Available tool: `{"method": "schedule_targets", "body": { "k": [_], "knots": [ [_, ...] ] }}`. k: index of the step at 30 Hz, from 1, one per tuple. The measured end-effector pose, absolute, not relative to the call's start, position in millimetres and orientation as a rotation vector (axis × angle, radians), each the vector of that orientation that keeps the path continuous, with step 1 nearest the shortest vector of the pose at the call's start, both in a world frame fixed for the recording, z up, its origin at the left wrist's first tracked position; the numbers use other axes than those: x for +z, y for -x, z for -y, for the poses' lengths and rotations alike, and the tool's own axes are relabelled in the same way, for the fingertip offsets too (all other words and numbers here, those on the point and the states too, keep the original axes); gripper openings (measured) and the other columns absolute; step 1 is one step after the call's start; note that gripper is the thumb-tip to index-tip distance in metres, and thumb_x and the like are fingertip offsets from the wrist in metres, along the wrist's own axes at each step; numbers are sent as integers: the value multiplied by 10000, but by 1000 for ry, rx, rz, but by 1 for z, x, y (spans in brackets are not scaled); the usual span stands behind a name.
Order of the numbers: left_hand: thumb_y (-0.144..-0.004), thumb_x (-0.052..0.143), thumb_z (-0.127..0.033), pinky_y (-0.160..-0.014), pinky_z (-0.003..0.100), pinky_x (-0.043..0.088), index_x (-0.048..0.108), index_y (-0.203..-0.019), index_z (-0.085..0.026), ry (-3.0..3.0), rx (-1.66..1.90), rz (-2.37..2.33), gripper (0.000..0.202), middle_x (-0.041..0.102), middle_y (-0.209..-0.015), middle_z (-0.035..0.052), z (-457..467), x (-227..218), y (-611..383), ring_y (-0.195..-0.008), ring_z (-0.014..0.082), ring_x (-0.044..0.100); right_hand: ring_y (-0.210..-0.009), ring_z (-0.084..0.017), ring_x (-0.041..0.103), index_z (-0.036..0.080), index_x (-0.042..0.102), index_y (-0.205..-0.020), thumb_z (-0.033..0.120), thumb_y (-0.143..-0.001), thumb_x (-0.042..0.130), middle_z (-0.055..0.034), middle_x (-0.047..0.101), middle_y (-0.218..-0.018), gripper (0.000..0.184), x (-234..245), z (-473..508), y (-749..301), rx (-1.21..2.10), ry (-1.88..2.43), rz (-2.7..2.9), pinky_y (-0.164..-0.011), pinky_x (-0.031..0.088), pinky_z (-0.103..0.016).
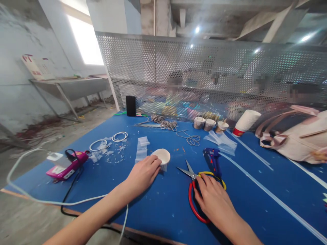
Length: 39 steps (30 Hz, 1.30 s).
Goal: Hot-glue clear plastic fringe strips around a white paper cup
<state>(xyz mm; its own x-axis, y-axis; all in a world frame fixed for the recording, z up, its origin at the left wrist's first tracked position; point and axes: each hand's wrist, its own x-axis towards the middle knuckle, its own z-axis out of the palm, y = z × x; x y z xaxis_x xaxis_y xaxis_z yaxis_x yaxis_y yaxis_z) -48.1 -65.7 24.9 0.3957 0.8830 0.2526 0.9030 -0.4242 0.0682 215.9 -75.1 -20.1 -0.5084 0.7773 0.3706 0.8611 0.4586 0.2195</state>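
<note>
My left hand (147,170) is closed on a small white paper cup (164,157), its fingers at the rim on the left side. The cup stands upright on the blue table. My right hand (213,194) lies over the handles of a pair of scissors (195,212), one loop red and one yellow, with the fingers curled at the pivot. The scissor blades are spread and point toward the cup. Just behind the right hand lies a blue glue gun (214,160). A stack of transparent plastic strips (141,149) sits behind the left hand.
At left are a pink power strip (67,166) with cables and two white rings (120,136). Along the back stand a black phone (131,106), grey cord (168,124), several small cups (209,124) and stacked paper cups (246,122). A pink bag (298,136) is at right.
</note>
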Motion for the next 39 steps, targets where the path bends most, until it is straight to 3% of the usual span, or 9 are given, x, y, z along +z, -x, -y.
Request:
{"method": "schedule_targets", "body": {
  "k": [7,12,16,21,25,28,32,39],
  "knots": [
    [-914,381,-212,-904,371,519,578,-1107,-194,2659,-774,1659,276,587,-1215,115,73,30,65,-1057,220,608,-909,-308,623,105,625,-1091,233,-804,552,-174,658,-1036,322,-22,74,-221,-488,1341,2502,-756,527,-420],
    [-891,414,-321,-680,280,557,579,-1127,-204,2557,-1024,1876,311,599,-1197,104,80,47,82,-812,162,653,-893,-329,618,82,599,-1068,288,-840,530,-208,643,-1005,315,-21,77,-221,-458,1423,2453,-745,508,-435],
    [-859,413,-378,-690,313,536,621,-996,-178,2451,-808,2088,320,667,-961,78,85,48,106,-755,185,646,-828,-302,622,114,596,-1022,258,-862,505,-170,646,-942,234,-18,78,-222,-399,1404,2477,-679,490,-392],
    [-831,405,-417,-761,357,517,621,-952,-194,2426,-422,2275,333,691,-948,87,92,31,122,-827,235,661,-794,-258,614,139,591,-980,215,-910,438,-129,640,-901,184,-14,81,-216,-341,1360,2443,-714,467,-359],
    [-818,390,-491,-788,382,516,622,-951,-204,2384,-430,2230,392,692,-951,96,91,18,124,-844,265,670,-845,-250,612,152,594,-916,193,-913,466,-126,637,-901,135,-8,85,-207,-309,1448,2431,-749,471,-343],
    [-797,407,-512,-730,361,528,620,-919,-225,2419,-487,2190,378,700,-904,85,85,13,128,-789,262,679,-862,-256,619,137,604,-882,97,-869,520,-137,652,-905,94,-5,88,-203,-281,1501,2481,-743,492,-346],
    [-792,414,-459,-663,333,529,614,-887,-242,2497,-507,2146,310,699,-851,65,79,8,132,-739,249,684,-876,-264,621,101,627,-920,3,-823,515,-177,652,-1007,177,-5,91,-200,-205,1552,2472,-747,505,-360],
    [-801,409,-446,-639,317,516,570,-826,-301,2480,-534,2151,218,681,-781,-26,83,14,127,-702,225,661,-833,-238,624,128,623,-786,73,-789,574,-109,664,-851,73,3,74,-207,183,1546,2254,-762,496,-337]
  ]
}}
